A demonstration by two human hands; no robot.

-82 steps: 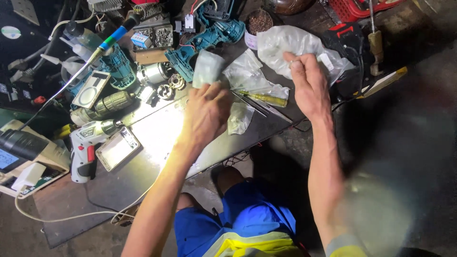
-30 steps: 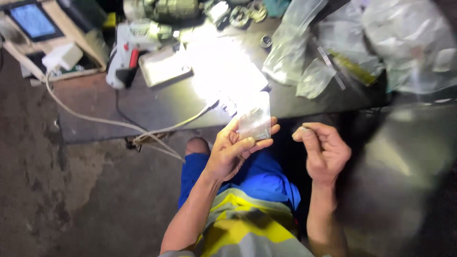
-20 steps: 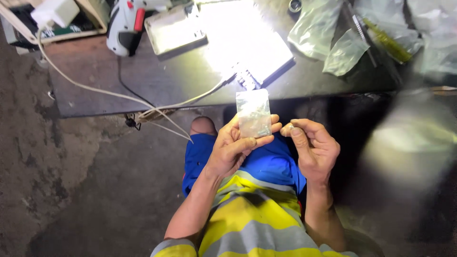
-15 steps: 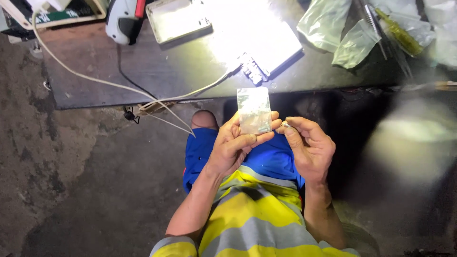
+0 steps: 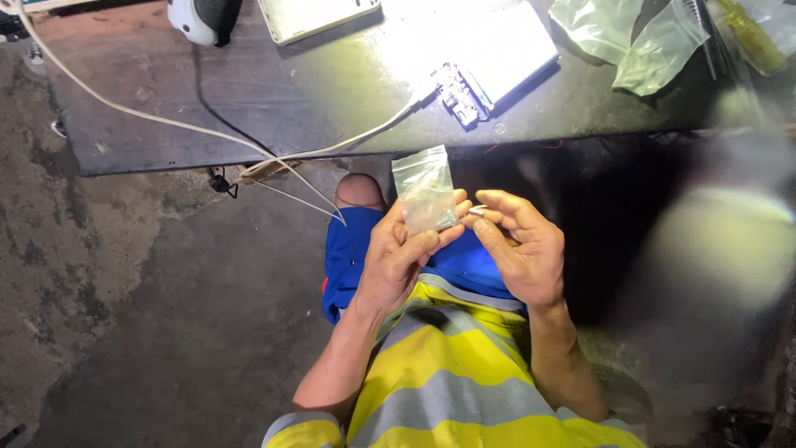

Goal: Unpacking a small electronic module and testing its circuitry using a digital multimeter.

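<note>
Closer together now, both hands: left hand (image 5: 398, 261) gripping small clear bag (image 5: 424, 197), right hand (image 5: 518, 249) pinching perhaps a screw (image 5: 477, 212).

One head-worn camera looks steeply down, close over the lap, with the workbench (image 5: 332, 99) edge above.
</note>
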